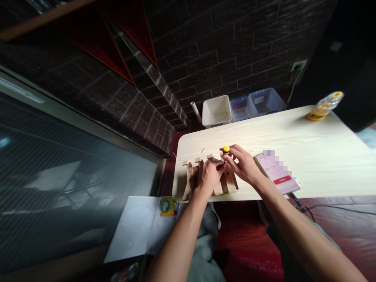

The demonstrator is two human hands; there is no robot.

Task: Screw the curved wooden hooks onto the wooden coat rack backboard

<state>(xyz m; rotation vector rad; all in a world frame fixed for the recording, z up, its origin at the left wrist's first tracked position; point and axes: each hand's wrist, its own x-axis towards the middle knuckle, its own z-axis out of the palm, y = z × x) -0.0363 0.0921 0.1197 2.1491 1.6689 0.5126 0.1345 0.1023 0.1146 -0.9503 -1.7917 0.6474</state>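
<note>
Low at far left, beside the surface (264, 135), see a yellow-and-green roll (167, 205) at the corner of a white panel (133, 225). Next along, find a pale wooden rack (217, 189) at the surface's left end, with a thin dark piece (202, 150) just behind. Resting the left hand (209, 175) over the rack's middle, with fingers bent down toward the wood; cannot tell whether pinching or only pressing with that grip. Beyond the back edge, note a white bin (216, 111) and bluish clear bins (266, 101). Pinching a yellow-and-black handle (226, 150) in the right hand (245, 164), between thumb and fingers, above the rack's right side. Near that wrist, see a lit phone (277, 172) lying flat; at far right, a clear bottle (326, 105) with yellow cap and base.
</note>
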